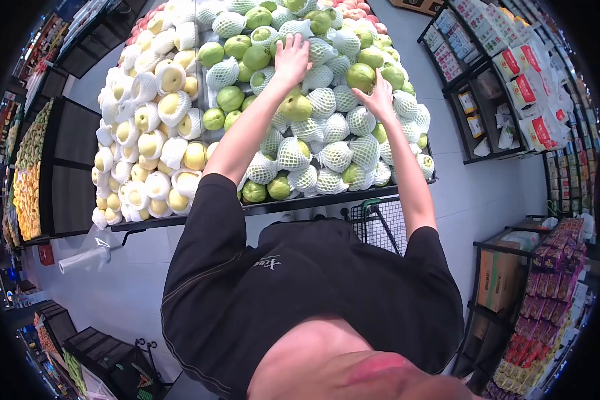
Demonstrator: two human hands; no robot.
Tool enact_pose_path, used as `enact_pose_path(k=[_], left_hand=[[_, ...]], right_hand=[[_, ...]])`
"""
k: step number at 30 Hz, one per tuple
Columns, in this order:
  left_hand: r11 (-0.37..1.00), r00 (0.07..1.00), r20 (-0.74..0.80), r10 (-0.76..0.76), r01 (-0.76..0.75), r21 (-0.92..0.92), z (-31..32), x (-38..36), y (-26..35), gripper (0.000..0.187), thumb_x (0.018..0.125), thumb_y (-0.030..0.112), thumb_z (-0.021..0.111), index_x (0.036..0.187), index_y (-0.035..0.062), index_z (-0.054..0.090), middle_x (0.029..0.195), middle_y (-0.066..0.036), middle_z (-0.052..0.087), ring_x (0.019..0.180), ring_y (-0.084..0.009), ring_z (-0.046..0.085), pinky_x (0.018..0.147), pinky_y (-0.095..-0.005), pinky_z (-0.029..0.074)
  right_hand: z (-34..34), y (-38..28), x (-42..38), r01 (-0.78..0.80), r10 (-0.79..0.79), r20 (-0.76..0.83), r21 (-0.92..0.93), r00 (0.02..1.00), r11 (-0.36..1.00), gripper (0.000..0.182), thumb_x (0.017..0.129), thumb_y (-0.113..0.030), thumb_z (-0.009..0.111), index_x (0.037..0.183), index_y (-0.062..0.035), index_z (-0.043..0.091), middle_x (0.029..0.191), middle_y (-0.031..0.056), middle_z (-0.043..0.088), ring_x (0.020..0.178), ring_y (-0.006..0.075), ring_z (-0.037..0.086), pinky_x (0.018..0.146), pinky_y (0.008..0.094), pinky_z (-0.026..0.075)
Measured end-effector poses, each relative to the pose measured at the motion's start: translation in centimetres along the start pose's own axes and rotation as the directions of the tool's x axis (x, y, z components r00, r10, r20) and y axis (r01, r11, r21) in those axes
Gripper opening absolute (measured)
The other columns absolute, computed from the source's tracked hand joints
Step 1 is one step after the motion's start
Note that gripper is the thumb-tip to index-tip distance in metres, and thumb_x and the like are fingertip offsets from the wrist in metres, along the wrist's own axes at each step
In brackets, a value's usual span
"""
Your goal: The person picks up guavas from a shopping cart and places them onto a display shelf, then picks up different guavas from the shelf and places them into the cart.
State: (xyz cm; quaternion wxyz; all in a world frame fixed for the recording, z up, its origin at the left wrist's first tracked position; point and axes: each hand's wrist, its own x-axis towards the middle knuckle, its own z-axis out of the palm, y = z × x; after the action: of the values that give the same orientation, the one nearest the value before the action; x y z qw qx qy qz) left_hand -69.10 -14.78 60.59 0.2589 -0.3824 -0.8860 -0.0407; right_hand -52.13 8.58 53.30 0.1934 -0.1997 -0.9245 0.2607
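Observation:
A sloped display holds green fruits, many of them in white foam nets. Both my arms reach out over it. My left hand lies with spread fingers on a netted fruit near the top of the pile. My right hand is lower and to the right, its fingertips touching the side of a bare green fruit. Neither hand has lifted anything. Another bare green fruit sits between my forearms.
Yellow fruits in foam nets fill the left half of the display. A black wire cart stands under its front edge. A roll of plastic bags hangs at the left. Shelves of packaged goods line the right aisle.

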Motion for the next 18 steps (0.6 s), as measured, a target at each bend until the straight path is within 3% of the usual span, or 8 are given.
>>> enact_pose_path(k=[4, 7, 10, 12, 14, 16, 17, 18], left_hand=[[0.988, 0.999, -0.014, -0.029, 0.026, -0.155, -1.4, -2.0, -0.2, 0.078, 0.082, 0.038, 0.078, 0.145, 0.0069, 0.044, 0.150, -0.016, 0.040, 0.140, -0.0342, 0.037, 0.109, -0.0570, 0.036], [0.866, 1.000, -0.006, -0.011, 0.006, -0.501, -5.2, -6.6, 2.0, 0.068, 0.086, 0.033, 0.076, 0.142, 0.0063, 0.050, 0.142, -0.014, 0.050, 0.134, -0.0316, 0.043, 0.107, -0.0511, 0.037], [0.549, 0.994, -0.110, 0.028, -0.107, -0.829, -9.3, -13.3, 5.7, 0.043, 0.085, 0.022, 0.077, 0.123, 0.0065, 0.066, 0.115, -0.013, 0.067, 0.113, -0.0296, 0.060, 0.097, -0.0409, 0.046], [0.120, 0.990, -0.007, 0.144, -0.024, -0.992, -9.6, -18.2, 9.0, 0.024, 0.083, 0.023, 0.078, 0.099, 0.0059, 0.073, 0.087, -0.011, 0.069, 0.091, -0.0290, 0.067, 0.086, -0.0378, 0.049], [0.027, 0.977, 0.099, 0.189, 0.095, -0.995, -10.3, -22.8, 12.4, 0.021, 0.081, 0.023, 0.080, 0.076, 0.0042, 0.073, 0.070, -0.009, 0.067, 0.074, -0.0262, 0.067, 0.071, -0.0350, 0.050], [0.158, 0.830, 0.353, 0.432, 0.316, -0.936, -10.0, -26.7, 15.3, 0.027, 0.087, 0.021, 0.079, 0.070, 0.0017, 0.071, 0.066, -0.008, 0.066, 0.063, -0.0159, 0.063, 0.060, -0.0314, 0.049], [-0.071, 0.761, 0.468, 0.450, 0.553, -0.830, -10.7, -28.8, 17.0, 0.037, 0.092, 0.024, 0.075, 0.066, -0.0011, 0.069, 0.063, -0.006, 0.065, 0.057, -0.0093, 0.058, 0.053, -0.0297, 0.045], [-0.026, 0.668, 0.501, 0.550, 0.613, -0.789, -10.9, -30.4, 18.1, 0.045, 0.099, 0.028, 0.065, 0.067, -0.0028, 0.069, 0.065, -0.004, 0.067, 0.058, -0.0085, 0.057, 0.055, -0.0305, 0.046]], right_hand=[[-1.1, -1.3, -2.8, -0.012, 0.016, -0.133, 0.033, 0.991, 0.999, 0.104, 0.081, -0.052, 0.079, 0.158, -0.0052, 0.026, 0.149, 0.0234, 0.043, 0.143, 0.0370, 0.033, 0.118, 0.0471, 0.028], [-2.7, -2.0, -7.7, -0.065, 0.114, -0.201, 0.239, 0.973, 0.969, 0.087, 0.088, -0.041, 0.076, 0.154, -0.0039, 0.033, 0.142, 0.0221, 0.051, 0.136, 0.0339, 0.044, 0.114, 0.0456, 0.034], [-4.1, -0.5, -16.3, -0.136, 0.270, -0.248, 0.449, 0.930, 0.883, 0.068, 0.095, -0.030, 0.069, 0.150, -0.0023, 0.040, 0.133, 0.0166, 0.058, 0.124, 0.0266, 0.056, 0.104, 0.0397, 0.044], [-4.3, 2.5, -24.1, -0.218, 0.417, -0.297, 0.524, 0.859, 0.823, 0.059, 0.098, -0.026, 0.066, 0.148, -0.0024, 0.042, 0.128, 0.0131, 0.060, 0.112, 0.0226, 0.062, 0.094, 0.0342, 0.048], [-3.8, 7.2, -33.6, -0.354, 0.660, -0.291, 0.660, 0.692, 0.662, 0.053, 0.099, -0.025, 0.064, 0.145, -0.0059, 0.046, 0.117, 0.0104, 0.065, 0.101, 0.0189, 0.065, 0.085, 0.0314, 0.052], [-3.7, 10.7, -44.0, -0.388, 0.903, -0.193, 0.853, 0.385, 0.348, 0.041, 0.100, -0.026, 0.061, 0.135, -0.0057, 0.053, 0.107, 0.0082, 0.067, 0.089, 0.0170, 0.066, 0.077, 0.0289, 0.051], [-3.6, 12.4, -49.3, -0.362, 0.971, -0.139, 0.910, 0.194, 0.203, 0.035, 0.100, -0.027, 0.060, 0.129, -0.0066, 0.054, 0.106, 0.0076, 0.067, 0.087, 0.0171, 0.066, 0.074, 0.0292, 0.051], [-3.4, 14.0, -54.4, -0.295, 0.998, -0.064, 0.953, 0.001, 0.062, 0.031, 0.101, -0.028, 0.058, 0.123, -0.0076, 0.056, 0.104, 0.0070, 0.066, 0.085, 0.0171, 0.066, 0.071, 0.0295, 0.051]])
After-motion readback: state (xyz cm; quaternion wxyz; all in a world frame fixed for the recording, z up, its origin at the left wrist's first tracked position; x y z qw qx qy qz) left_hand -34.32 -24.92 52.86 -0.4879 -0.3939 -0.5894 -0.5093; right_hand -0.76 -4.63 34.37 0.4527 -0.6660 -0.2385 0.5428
